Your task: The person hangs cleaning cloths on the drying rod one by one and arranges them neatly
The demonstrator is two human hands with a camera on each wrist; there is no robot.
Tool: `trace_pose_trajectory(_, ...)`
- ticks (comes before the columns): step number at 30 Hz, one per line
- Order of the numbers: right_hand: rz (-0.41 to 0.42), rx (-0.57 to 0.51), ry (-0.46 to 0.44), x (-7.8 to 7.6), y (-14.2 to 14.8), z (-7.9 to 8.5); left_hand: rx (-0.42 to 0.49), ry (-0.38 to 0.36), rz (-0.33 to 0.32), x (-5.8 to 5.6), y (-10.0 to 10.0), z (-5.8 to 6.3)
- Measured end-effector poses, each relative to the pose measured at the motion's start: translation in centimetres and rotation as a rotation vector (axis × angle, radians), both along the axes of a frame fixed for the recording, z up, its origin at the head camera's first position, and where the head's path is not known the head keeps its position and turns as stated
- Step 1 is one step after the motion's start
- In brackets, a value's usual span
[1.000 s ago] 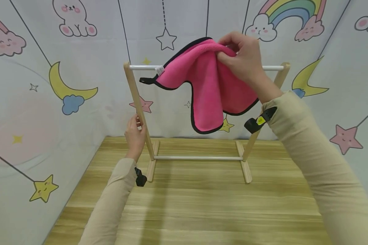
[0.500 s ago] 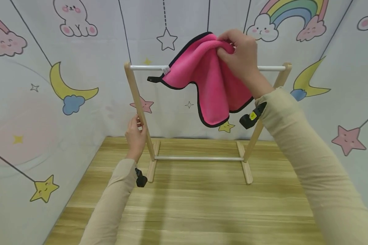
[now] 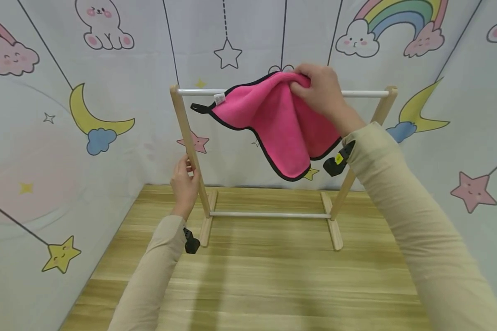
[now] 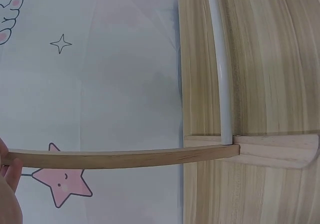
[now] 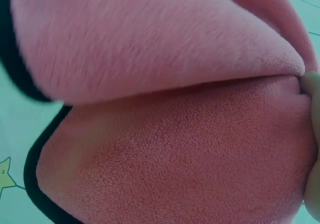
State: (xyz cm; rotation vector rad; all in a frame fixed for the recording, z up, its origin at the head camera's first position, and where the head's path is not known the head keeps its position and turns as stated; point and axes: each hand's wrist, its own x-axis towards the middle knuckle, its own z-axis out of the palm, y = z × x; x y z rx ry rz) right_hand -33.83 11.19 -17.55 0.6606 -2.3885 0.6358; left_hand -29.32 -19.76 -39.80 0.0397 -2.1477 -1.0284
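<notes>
My right hand (image 3: 320,89) pinches a pink towel (image 3: 273,119) near its upper edge, in front of the rack's top white bar (image 3: 366,94). The towel has black trim, a white tag and a black loop at its left corner. It hangs in folds, and its soft pile fills the right wrist view (image 5: 170,149). Whether it touches the bar cannot be told. My left hand (image 3: 185,184) grips the left post (image 3: 185,124) of the wooden rack with thumb and fingers. In the left wrist view, only part of that hand (image 4: 9,184) shows at the post's end.
A lower white bar (image 3: 269,214) joins the rack's feet, which stand on the wood-grain tabletop (image 3: 273,285). The right post (image 3: 382,108) is partly behind my right arm. A white printed backdrop (image 3: 120,87) encloses the back and sides.
The towel and my right hand rose slightly and shifted, then came down in front of the top bar. My left hand stays on the post.
</notes>
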Motion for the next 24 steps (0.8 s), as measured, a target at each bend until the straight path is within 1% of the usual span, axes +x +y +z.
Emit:
trace_pose_trajectory(5, -0.006, -0.004, -0.084, 0.1, 0.1, 0.1, 0.017, -0.010, -0.016, 0.1, -0.1, 0.0)
trace_pose_trajectory(7, -0.002, -0.010, -0.104, 0.1, 0.2, 0.1, 0.024, -0.010, -0.020, 0.2, -0.2, 0.0)
trace_pose_trajectory(11, 0.000, -0.021, -0.128, 0.0, 0.2, 0.1, 0.040, 0.026, -0.010, 0.2, -0.4, 0.1)
trace_pose_trajectory(13, -0.001, -0.027, -0.137, -0.1, 0.2, 0.0, 0.047, 0.063, 0.007, 0.2, -0.4, 0.3)
trace_pose_trajectory(16, -0.008, -0.038, -0.150, -0.2, 0.3, -0.1, 0.042, 0.138, 0.029, 0.4, -0.2, 1.2)
trace_pose_trajectory(18, -0.011, -0.045, -0.158, -0.2, 0.3, -0.1, 0.024, 0.198, 0.037, 0.5, 0.2, 2.1)
trace_pose_trajectory(19, -0.012, -0.047, -0.157, -0.2, 0.3, -0.1, 0.020, 0.225, 0.030, 0.6, 0.5, 2.6)
trace_pose_trajectory(21, -0.011, -0.046, -0.154, -0.2, 0.4, -0.1, 0.003, 0.266, -0.004, 0.6, 1.3, 3.7)
trace_pose_trajectory(22, -0.009, -0.047, -0.153, -0.2, 0.4, -0.1, -0.002, 0.274, -0.035, 0.7, 1.8, 4.2)
trace_pose_trajectory(24, -0.005, -0.042, -0.145, -0.2, 0.4, -0.2, 0.012, 0.260, -0.128, 0.7, 2.9, 5.3)
